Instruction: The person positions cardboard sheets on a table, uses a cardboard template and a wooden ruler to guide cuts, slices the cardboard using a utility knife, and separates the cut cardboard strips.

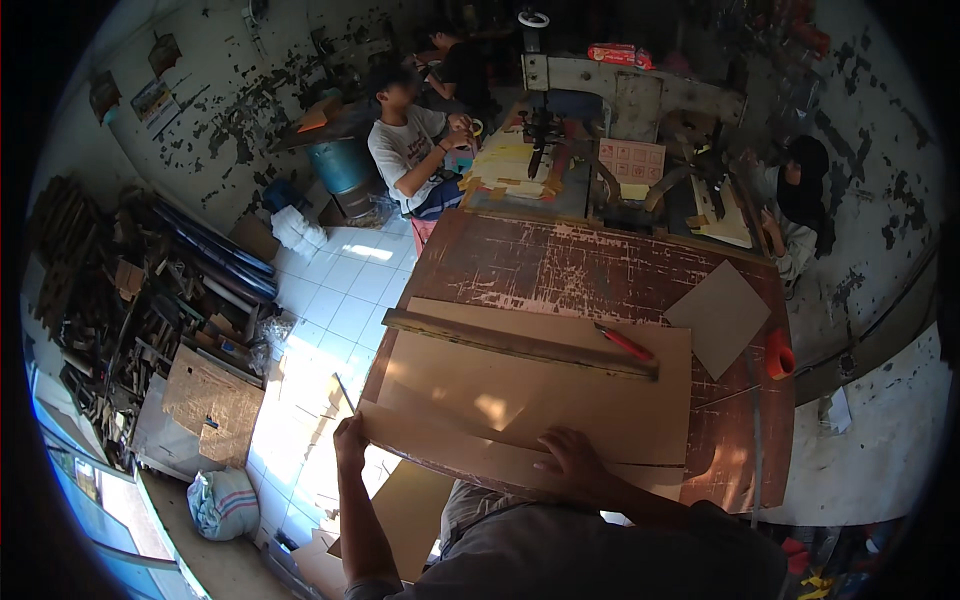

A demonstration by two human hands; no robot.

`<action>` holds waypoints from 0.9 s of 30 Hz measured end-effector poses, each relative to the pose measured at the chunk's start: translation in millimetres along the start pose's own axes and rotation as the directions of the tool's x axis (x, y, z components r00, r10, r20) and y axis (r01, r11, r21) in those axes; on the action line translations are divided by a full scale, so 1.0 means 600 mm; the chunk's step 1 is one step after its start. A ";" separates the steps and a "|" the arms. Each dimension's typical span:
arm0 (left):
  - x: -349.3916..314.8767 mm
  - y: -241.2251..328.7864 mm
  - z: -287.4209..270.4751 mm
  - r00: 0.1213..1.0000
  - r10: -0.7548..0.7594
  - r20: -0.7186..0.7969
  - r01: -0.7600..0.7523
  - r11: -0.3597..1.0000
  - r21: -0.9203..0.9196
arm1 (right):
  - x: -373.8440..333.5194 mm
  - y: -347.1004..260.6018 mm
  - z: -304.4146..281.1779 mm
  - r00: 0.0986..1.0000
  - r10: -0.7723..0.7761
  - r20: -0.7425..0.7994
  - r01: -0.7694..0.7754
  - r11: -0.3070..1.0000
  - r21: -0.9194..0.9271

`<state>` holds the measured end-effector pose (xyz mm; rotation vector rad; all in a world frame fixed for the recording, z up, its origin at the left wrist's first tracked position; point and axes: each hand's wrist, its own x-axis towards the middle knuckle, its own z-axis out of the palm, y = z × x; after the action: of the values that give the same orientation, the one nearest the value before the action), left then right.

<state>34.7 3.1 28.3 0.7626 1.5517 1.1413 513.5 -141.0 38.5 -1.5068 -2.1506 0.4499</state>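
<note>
A large brown cardboard sheet [560, 400] lies on the table in front of me. Along its near side runs a narrower cardboard strip [430, 438], separated from it at the right by a dark line. My left hand [350, 440] is closed on the strip's left end, at the table's edge. Toward the right, my right hand [575, 458] rests on the cardboard with fingers stretched out, holding nothing. A long dark straightedge bar [520, 342] lies across the far part of the sheet. Next to its right end rests a red cutter knife [628, 343].
The scratched brown table [520, 255] also bears a grey board square [718, 318] and an orange ring-shaped roll [780, 355]. Beyond stands a heavy machine [630, 90]. One seated person [410, 150] works at far left, another [795, 200] at right. Scrap wood [110, 310] piles up leftward.
</note>
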 end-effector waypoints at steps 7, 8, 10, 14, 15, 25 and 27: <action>-0.024 0.077 0.046 0.953 0.298 -0.058 -0.302 0.912 -0.277 | -0.005 -0.053 -0.042 0.993 0.114 0.023 -0.117 0.971 0.207; -0.030 0.094 0.059 0.961 0.246 -0.123 -0.275 0.877 -0.394 | -0.006 -0.048 -0.044 0.993 0.118 0.023 -0.120 0.971 0.205; -0.041 0.116 0.062 0.961 0.230 -0.152 -0.269 0.901 -0.341 | -0.009 -0.046 -0.053 0.978 0.198 0.068 -0.209 0.939 0.273; -0.030 0.136 0.049 0.933 0.291 -0.211 -0.350 0.867 -0.354 | -0.016 -0.038 -0.096 0.924 0.303 0.232 -0.349 0.916 0.197; -0.025 0.141 0.034 0.928 0.287 -0.240 -0.360 0.856 -0.370 | -0.023 -0.030 -0.107 0.914 0.306 0.265 -0.355 0.921 0.160; 0.028 0.153 -0.101 0.909 0.225 -0.351 -0.335 0.895 -0.295 | -0.029 -0.086 -0.221 0.944 0.028 0.329 -0.010 0.998 -0.054; 0.027 0.136 -0.109 0.937 0.196 -0.288 -0.287 0.903 -0.319 | -0.030 -0.080 -0.203 0.941 -0.023 0.339 0.050 0.996 -0.071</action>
<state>-38.4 27.2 100.9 0.5911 1.4146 1.7084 548.0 -174.8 161.3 -1.5178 -2.4806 0.6591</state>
